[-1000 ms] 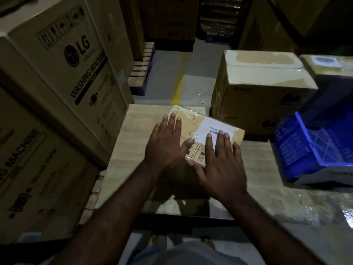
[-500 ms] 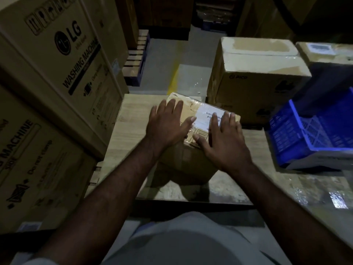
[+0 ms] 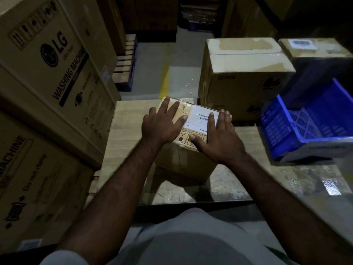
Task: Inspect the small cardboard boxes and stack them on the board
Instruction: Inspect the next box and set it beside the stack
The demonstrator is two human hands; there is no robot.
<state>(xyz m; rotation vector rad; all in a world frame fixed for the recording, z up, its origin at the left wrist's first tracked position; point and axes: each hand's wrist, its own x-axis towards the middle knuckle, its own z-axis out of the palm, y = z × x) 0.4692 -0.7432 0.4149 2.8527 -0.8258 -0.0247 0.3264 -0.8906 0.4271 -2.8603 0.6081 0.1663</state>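
Left hand (image 3: 160,124) flat, fingers spread, atop small cardboard box (image 3: 183,161), right hand (image 3: 216,137) flat beside it, fingers straight over white label (image 3: 200,119), box under both palms, resting on board (image 3: 129,119).

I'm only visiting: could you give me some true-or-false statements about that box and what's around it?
1. The left hand and right hand lie flat on the box. True.
2. The box sits inside the blue crate. False: it stands on the board, with the crate to its right.
3. A white label is on the box's top. True.
4. The cartons on the left read "television". False: they read "washing machine".
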